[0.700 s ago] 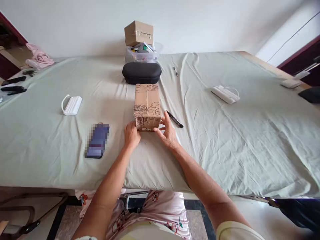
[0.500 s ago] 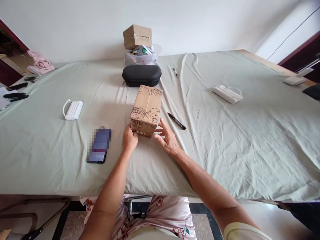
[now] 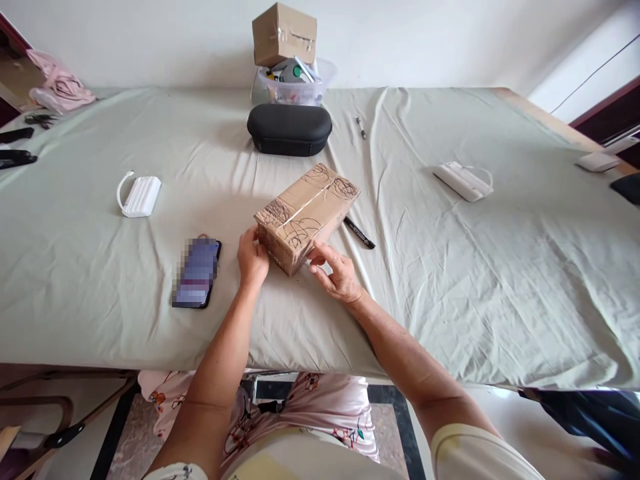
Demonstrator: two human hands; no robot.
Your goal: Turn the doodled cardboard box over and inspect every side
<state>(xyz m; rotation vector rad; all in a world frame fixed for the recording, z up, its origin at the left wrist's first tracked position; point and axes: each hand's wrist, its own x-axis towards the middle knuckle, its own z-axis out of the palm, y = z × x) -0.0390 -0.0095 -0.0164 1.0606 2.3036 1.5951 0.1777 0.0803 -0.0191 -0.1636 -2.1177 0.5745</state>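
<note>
A taped cardboard box (image 3: 306, 213) with black scribbles on top lies at an angle on the pale green sheet (image 3: 450, 267). My left hand (image 3: 252, 257) grips its near left corner, fingers curled against the side. My right hand (image 3: 339, 273) touches the near right edge with its fingertips, fingers partly spread. A black marker (image 3: 359, 233) lies just behind the box on the right.
A phone (image 3: 196, 273) lies left of my hands. Farther off are a white power bank (image 3: 139, 195), a black zip case (image 3: 289, 129), a plastic tub (image 3: 295, 87) with a second cardboard box (image 3: 284, 35) on it, a pen (image 3: 361, 127) and a white device (image 3: 463, 181).
The box has been turned clockwise, from pointing straight away to lying diagonally. Both hands stayed at its near end and followed the turn.
</note>
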